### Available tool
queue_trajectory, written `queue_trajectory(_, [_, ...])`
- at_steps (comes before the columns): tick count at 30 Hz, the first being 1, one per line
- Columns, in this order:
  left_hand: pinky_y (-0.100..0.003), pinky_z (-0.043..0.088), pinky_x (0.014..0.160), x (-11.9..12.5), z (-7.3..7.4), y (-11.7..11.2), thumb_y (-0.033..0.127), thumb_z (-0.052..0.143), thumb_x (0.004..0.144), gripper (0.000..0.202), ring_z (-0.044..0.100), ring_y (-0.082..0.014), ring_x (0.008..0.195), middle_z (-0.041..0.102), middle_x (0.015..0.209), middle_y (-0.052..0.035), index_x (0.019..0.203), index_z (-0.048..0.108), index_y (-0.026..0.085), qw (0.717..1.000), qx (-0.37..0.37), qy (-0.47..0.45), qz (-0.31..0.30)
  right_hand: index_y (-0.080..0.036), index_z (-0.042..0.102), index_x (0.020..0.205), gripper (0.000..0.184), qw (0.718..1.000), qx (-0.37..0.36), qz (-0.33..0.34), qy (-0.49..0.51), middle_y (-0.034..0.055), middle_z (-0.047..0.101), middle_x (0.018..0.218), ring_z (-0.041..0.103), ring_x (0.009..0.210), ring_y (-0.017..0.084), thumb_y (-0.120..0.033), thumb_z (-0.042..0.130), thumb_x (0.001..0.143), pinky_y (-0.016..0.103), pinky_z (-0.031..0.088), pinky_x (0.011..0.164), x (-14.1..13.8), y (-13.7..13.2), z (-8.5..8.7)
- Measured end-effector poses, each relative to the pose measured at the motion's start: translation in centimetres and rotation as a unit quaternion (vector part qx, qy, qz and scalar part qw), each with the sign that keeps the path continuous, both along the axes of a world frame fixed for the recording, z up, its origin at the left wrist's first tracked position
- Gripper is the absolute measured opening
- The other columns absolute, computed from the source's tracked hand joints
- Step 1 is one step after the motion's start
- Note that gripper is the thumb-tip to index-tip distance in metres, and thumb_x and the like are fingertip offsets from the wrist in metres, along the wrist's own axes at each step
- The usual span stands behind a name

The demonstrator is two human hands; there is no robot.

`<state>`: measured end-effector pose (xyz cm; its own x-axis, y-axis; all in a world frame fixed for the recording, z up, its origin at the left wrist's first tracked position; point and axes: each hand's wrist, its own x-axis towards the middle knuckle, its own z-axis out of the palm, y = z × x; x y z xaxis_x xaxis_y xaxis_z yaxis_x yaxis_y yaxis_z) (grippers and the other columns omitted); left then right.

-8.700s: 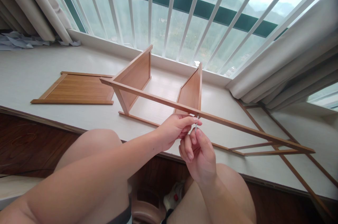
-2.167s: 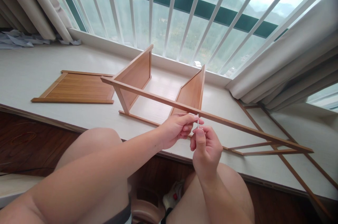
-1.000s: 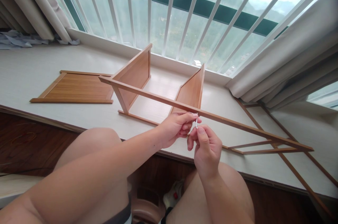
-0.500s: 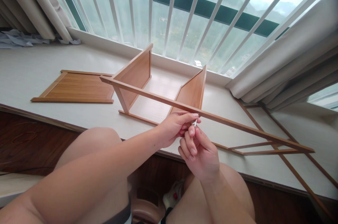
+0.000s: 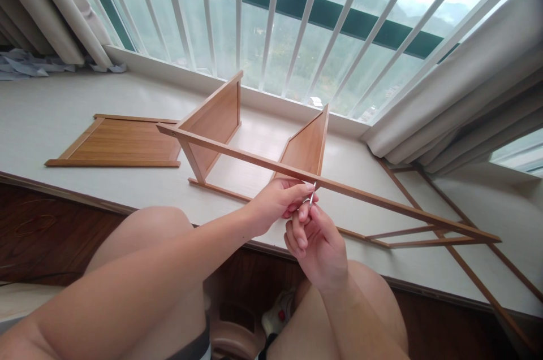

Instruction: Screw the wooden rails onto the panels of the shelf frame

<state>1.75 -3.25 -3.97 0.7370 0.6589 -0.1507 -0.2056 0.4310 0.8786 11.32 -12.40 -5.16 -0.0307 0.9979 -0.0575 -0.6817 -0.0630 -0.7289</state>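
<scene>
Both my hands meet below the middle of a long wooden rail [image 5: 254, 162], part of a standing shelf frame. My right hand [image 5: 320, 247] pinches a thin silver hex key [image 5: 312, 197] between thumb and curled fingers. The key stands steeply, its upper end close to the rail's underside. My left hand [image 5: 275, 204] is closed, thumb and forefinger pressed at the key's upper end; its other fingers are partly hidden. Two wooden panels, the left panel [image 5: 216, 125] and the right panel [image 5: 303, 142], stand on edge within the frame. Any screw at the key's tip is hidden.
A loose wooden panel [image 5: 119, 142] lies flat at the left of the white sill [image 5: 139, 91]. Another slim wooden frame [image 5: 470, 275] leans at the right. White bars [image 5: 271, 26] and grey curtains [image 5: 449, 89] border the window. My knees are against the sill's front edge.
The hex key has turned slightly and shows more of its length. My right hand has shifted a little to the left; the view has drifted slightly too.
</scene>
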Motion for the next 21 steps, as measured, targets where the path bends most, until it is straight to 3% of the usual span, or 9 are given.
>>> queue_trajectory(3, [-0.019,0.022,0.044,0.1,-0.3,0.1,0.046,0.06,0.083,0.035,0.028,-0.0064,0.045,0.036,0.046,0.0055,0.078,0.066,0.012,0.999,0.027,0.011,0.014,-0.019,0.058,0.081,0.033,1.0,0.0,0.0,0.003,-0.003,0.047,0.05,0.041,0.04,0.009,-0.039,0.037,0.098,0.02,0.031,0.041,0.0,0.1,-0.2])
queue_trajectory(10, [-0.02,0.03,0.045,0.2,-1.2,-1.1,0.044,0.053,0.088,0.031,0.039,-0.0076,0.045,0.043,0.051,0.0048,0.079,0.06,0.015,0.982,0.128,0.056,0.126,-0.018,0.058,0.075,0.052,0.998,-0.035,-0.047,0.019,-0.0015,0.047,0.049,0.042,0.039,0.01,-0.055,0.03,0.097,0.022,0.03,0.042,0.5,0.6,-0.8])
queue_trajectory(16, [-0.021,0.032,0.046,0.6,-2.2,-2.7,0.044,0.048,0.092,0.037,0.039,-0.0083,0.045,0.042,0.051,0.0045,0.067,0.051,0.017,0.968,0.144,0.084,0.188,-0.019,0.054,0.068,0.046,0.989,-0.065,-0.13,0.003,-0.0034,0.044,0.047,0.037,0.038,0.009,-0.056,0.039,0.092,0.021,0.026,0.04,0.7,1.4,-1.6])
queue_trajectory(19, [-0.023,0.037,0.052,0.3,-1.2,-3.6,0.038,0.046,0.095,0.04,0.042,-0.009,0.05,0.043,0.054,0.0029,0.061,0.048,0.017,0.944,0.218,0.059,0.241,-0.02,0.047,0.07,0.042,0.965,-0.116,-0.166,-0.167,-0.0057,0.04,0.048,0.034,0.038,0.009,-0.055,0.036,0.091,0.022,0.029,0.04,1.2,2.1,-2.9])
queue_trajectory(20, [-0.024,0.038,0.054,-0.2,-0.5,-4.0,0.036,0.045,0.096,0.04,0.043,-0.0096,0.052,0.044,0.054,0.0021,0.06,0.048,0.017,0.934,0.253,0.029,0.249,-0.021,0.045,0.07,0.042,0.94,-0.133,-0.153,-0.273,-0.0057,0.04,0.048,0.035,0.038,0.009,-0.053,0.031,0.092,0.023,0.031,0.041,1.4,2.4,-3.5])
queue_trajectory(21, [-0.026,0.039,0.055,-0.8,0.4,-4.5,0.034,0.045,0.096,0.04,0.044,-0.0102,0.053,0.045,0.055,0.0011,0.06,0.05,0.017,0.922,0.293,-0.015,0.253,-0.021,0.043,0.07,0.042,0.898,-0.147,-0.117,-0.398,-0.0051,0.041,0.049,0.038,0.039,0.01,-0.05,0.024,0.094,0.023,0.033,0.042,1.7,2.7,-4.3])
